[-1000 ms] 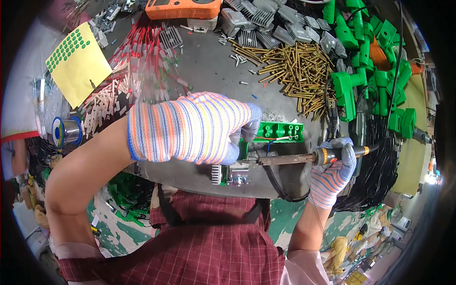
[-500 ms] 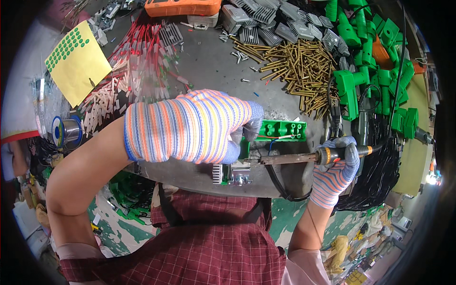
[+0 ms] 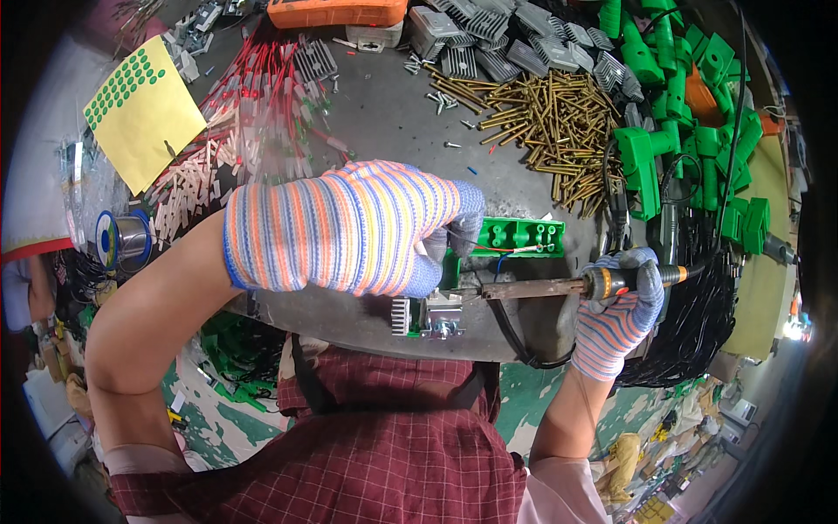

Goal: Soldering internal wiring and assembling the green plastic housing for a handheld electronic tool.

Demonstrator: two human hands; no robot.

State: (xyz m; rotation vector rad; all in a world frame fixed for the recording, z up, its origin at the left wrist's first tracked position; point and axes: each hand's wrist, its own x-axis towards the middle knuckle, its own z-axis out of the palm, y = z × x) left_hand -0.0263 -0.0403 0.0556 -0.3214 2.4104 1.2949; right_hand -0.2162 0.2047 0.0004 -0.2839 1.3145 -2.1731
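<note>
My right hand (image 3: pixel 618 301), in a striped knit glove, grips the dark handle of a soldering iron (image 3: pixel 537 289). The iron lies almost level, its tip pointing left at a small metal bracket (image 3: pixel 443 316). Left of the bracket is a finned silver heat sink (image 3: pixel 400 317). My left hand (image 3: pixel 349 229), gloved alike, reaches across with thumb and fingers drawn together just above the bracket; what they pinch is hidden. Beside those fingertips lies an open green plastic housing (image 3: pixel 524 237), with a red wire and a blue wire in it. The glove covers its left part.
Brass rods (image 3: pixel 559 131) are heaped behind the housing, with finned metal blocks (image 3: pixel 502 39) beyond. Green tool casings (image 3: pixel 676 113) pile up at the right, above black cables (image 3: pixel 690 323). Red-wired parts (image 3: pixel 262 105), a yellow sticker sheet (image 3: pixel 144 113) and a solder spool (image 3: pixel 124 240) lie left.
The soldering iron has shifted very slightly to the right. My left hand has edged a little left and stays closed over the same spot.
</note>
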